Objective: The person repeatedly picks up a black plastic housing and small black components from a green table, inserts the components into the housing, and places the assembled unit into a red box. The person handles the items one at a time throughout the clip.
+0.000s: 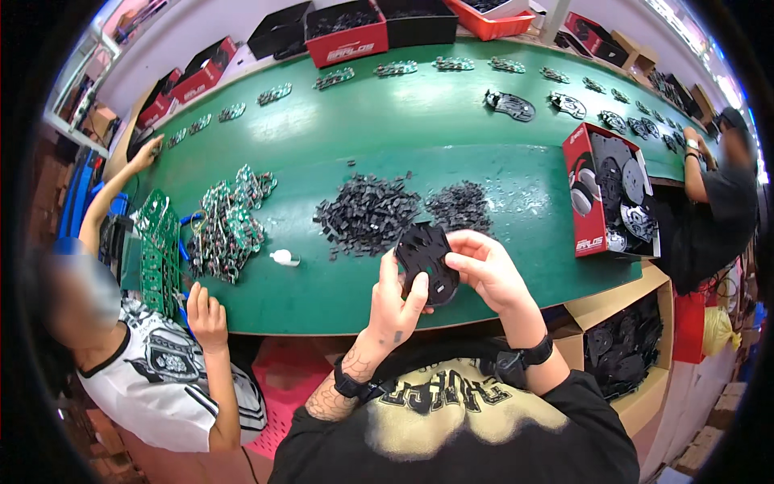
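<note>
A black plastic mouse base (426,262) is held up over the front edge of the green bench, in front of my chest. My left hand (397,300) grips its left side and lower end, with the thumb lying across it. At its upper right side, my right hand (484,270) has thumb and fingers closed on the edge; any small piece between those fingertips is hidden. Just beyond the hands lie a large heap of small black plastic parts (363,211) and a smaller heap of similar parts (461,208).
Left of the heaps are a white bottle (285,258) and piled green circuit boards (230,230). A red box of mouse shells (586,202) stands on the right, above a carton (667,323) of black parts. Boards line the far belt (339,113). Co-workers sit on both sides.
</note>
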Available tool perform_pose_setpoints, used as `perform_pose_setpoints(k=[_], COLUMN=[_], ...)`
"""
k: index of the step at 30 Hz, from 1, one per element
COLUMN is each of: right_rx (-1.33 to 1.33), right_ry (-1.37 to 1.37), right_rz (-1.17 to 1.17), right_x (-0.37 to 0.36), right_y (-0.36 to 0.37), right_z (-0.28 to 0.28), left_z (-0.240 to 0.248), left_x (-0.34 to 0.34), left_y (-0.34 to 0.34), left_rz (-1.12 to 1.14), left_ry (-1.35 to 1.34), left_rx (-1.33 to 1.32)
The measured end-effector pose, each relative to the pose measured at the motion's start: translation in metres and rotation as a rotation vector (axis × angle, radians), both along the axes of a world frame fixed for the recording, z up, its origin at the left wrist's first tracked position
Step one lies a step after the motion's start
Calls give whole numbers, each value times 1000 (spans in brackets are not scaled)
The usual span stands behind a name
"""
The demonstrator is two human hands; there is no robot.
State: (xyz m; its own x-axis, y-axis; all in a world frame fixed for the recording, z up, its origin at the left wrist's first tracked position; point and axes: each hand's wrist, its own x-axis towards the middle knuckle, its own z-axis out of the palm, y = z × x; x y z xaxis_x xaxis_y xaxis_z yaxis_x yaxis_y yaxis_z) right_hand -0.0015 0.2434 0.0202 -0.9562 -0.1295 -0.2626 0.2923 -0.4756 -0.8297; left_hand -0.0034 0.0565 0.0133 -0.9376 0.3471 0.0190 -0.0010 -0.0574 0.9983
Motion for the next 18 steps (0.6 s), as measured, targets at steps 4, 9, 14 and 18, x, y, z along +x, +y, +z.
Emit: perform_pose_setpoints(k=[4, 9, 14, 18], right_rx=[3, -25, -209, -288], right_ry=[22, 4, 77, 92], right_rz=[27, 21, -135, -122], right_x=[6, 14, 22, 21], right_y=[17, 45, 59, 53], right_z=[6, 2, 5, -4], left_z=[9, 30, 82, 184], left_x=[-11, -24, -27, 10], left_y=[13, 26, 35, 16], left_rz=[-122, -222, -204, -608], left_ry=[-43, 124, 500, 481], left_rx=[-47, -247, -108, 633])
